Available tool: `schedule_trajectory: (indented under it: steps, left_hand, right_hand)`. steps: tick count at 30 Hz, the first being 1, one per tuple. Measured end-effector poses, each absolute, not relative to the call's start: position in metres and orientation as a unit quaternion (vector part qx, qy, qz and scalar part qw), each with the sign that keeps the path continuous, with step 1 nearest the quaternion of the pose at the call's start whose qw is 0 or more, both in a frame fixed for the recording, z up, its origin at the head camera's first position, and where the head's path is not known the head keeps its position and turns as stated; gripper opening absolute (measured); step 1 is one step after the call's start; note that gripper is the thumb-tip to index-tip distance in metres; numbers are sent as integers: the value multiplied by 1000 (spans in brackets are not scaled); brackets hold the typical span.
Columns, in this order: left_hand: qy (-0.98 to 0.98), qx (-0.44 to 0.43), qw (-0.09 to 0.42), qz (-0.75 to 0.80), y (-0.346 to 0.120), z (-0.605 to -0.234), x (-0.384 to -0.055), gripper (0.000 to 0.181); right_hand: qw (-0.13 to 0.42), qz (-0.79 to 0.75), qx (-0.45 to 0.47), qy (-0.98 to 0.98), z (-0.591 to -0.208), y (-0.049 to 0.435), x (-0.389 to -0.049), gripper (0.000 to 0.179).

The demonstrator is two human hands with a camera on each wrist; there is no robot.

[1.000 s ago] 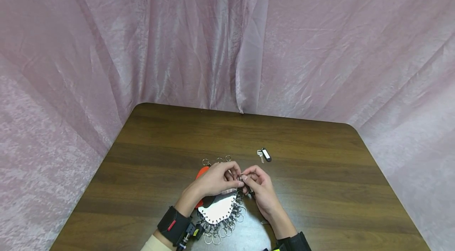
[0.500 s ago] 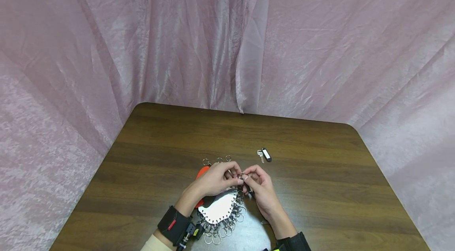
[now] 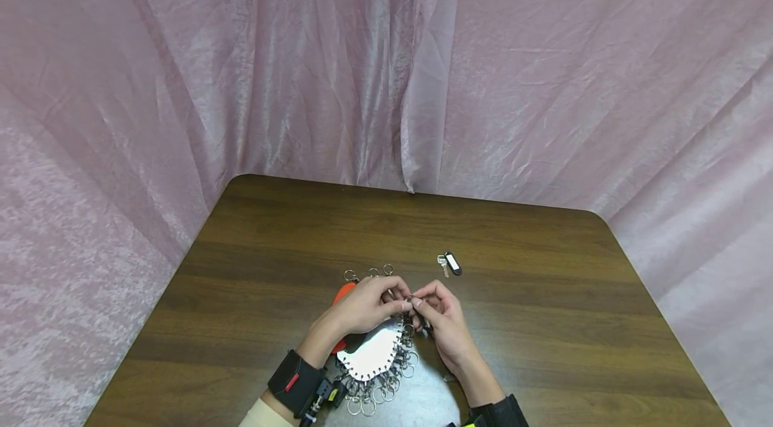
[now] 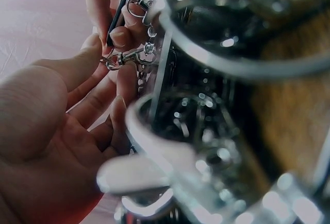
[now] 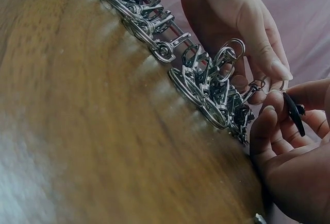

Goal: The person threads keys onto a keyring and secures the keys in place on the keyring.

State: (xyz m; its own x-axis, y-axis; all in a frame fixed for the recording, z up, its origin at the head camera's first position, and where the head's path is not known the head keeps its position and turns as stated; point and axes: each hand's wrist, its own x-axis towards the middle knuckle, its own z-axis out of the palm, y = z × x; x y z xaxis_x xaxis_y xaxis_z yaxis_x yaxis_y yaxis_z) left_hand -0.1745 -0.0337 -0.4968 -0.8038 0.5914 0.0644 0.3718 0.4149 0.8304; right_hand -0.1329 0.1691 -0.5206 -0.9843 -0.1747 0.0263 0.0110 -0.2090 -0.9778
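Observation:
My left hand [image 3: 365, 306] reaches over a white plate [image 3: 368, 358] fringed with metal clasps and split rings. Its thumb and fingers pinch a small split ring on a metal clasp [image 4: 124, 59], which shows in the left wrist view. Close beside it, my right hand [image 3: 447, 323] holds a black key tag [image 5: 294, 113] between thumb and fingers. In the right wrist view the tag sits right by the pinched ring [image 5: 282, 85]; whether the two are linked is hidden by the fingertips. Part of the plate lies under my left hand.
A silver key [image 3: 443, 264] and a black key tag with a white label [image 3: 453, 263] lie beyond my right hand on the wooden table [image 3: 543, 293]. An orange part [image 3: 344, 291] shows beside the plate under my left hand. A pink curtain [image 3: 332, 64] hangs behind the table.
My fingertips have shifted slightly at the ring, the left thumb rising a little. Both hands otherwise keep their places, and the key and labelled tag have not moved.

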Motion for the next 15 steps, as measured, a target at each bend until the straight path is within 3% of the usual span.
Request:
schedule_trajectory:
  steps: [4, 15]
  left_hand:
    - [836, 288, 118, 452, -33, -496, -174, 9]
    - [824, 294, 123, 469, -35, -497, -175, 17]
  right_hand:
    - [61, -780, -61, 620, -521, 169, -133, 8]
    - [61, -783, -48, 618, -520, 169, -132, 9]
